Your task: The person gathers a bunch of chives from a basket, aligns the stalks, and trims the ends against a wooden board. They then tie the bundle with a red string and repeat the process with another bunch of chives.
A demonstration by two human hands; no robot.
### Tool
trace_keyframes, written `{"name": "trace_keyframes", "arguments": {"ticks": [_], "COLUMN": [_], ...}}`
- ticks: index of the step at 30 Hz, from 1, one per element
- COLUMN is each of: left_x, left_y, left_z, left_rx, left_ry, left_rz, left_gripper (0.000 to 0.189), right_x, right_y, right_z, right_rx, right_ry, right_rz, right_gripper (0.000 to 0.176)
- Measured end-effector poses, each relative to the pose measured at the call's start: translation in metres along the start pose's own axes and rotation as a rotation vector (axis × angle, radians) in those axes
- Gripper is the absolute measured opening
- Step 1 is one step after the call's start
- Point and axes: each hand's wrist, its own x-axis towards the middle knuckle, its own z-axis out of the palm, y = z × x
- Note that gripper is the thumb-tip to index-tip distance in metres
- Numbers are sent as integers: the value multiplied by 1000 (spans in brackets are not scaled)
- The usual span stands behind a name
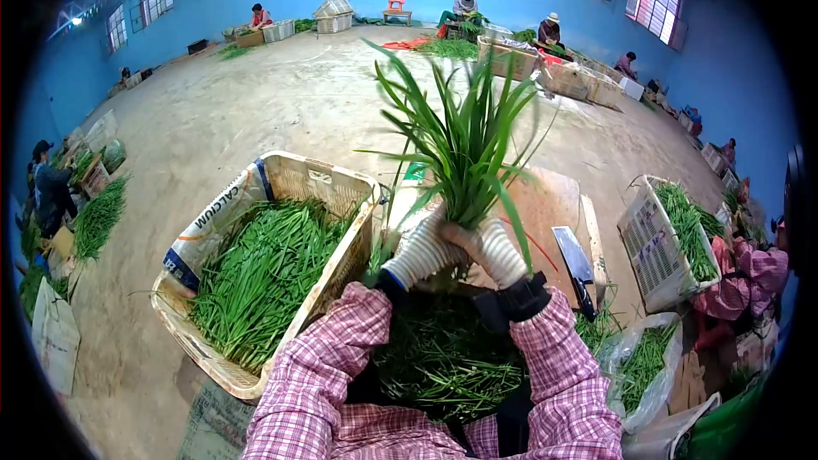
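Note:
A bunch of garlic chives stands upright before me, its long flat leaves fanning out at the top. My left hand, in a striped glove with bare fingertips, is wrapped round the base of the bunch. From the other side, my right hand closes on the same base, in a matching glove. Part of the fingers is hidden behind the hands and stems. Below the hands, cut green stems and leaves lie in a dark heap at my lap. A cleaver with a dark handle rests on the board to the right.
On the left is a large plastic crate full of green stalks. Another crate of greens stands right, near a clear plastic bag with more. Several people sit farther off along the blue walls among crates and greens.

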Motion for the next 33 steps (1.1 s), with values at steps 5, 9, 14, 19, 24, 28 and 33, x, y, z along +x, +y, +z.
{"name": "trace_keyframes", "arguments": {"ticks": [5, 9, 14, 19, 24, 28, 33], "left_x": [-41, -89, -135, -166, -179, -182, -184], "left_y": [-41, -40, -40, -50, -65, -71, -76], "left_z": [14, 25, 14, 18, 23, 14, 20], "left_rx": [507, 944, 642, 419, 537, 806, 768], "left_ry": [113, 91, -259, -388, -309, -248, -247], "left_rz": [448, 341, 286, 99, -104, -218, -213], "left_gripper": [37, 70, 76, 74, 74, 77, 80], "right_x": [-41, -96, -136, -120, -87, -66, -79], "right_y": [-6, -31, -39, -12, -28, -9, 5], "right_z": [11, 18, -36, -72, -66, -61, -68], "right_rx": [-323, -689, -161, 125, 208, 128, 220], "right_ry": [-25, 24, 57, 268, 190, 95, 550], "right_rz": [-118, -123, 144, -84, -25, 86, -78], "right_gripper": [77, 84, 58, 51, 46, 24, 16]}}
